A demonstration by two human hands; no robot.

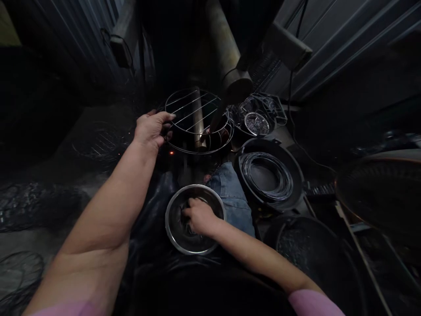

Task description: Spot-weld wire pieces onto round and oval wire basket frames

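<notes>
My left hand [153,128] is closed on the near left rim of a round wire rack [187,103], whose rings are joined by parallel bars. The rack is held up around the end of a machine, and a metal bar [198,118] shows behind its wires. My right hand [200,216] reaches down into a shiny metal bowl [168,219] on my lap. Its fingers are curled over small dark pieces at the bottom, too dim to name. Whether the fingertips grip any of them is hidden.
A dark pan [297,175] with a coil of wire [287,186] stands at right. Behind it is a small bowl of metal bits [257,124]. A thick machine cylinder [226,48] juts overhead. A black tub [332,254] lies near right, and a cable [292,127] hangs at right.
</notes>
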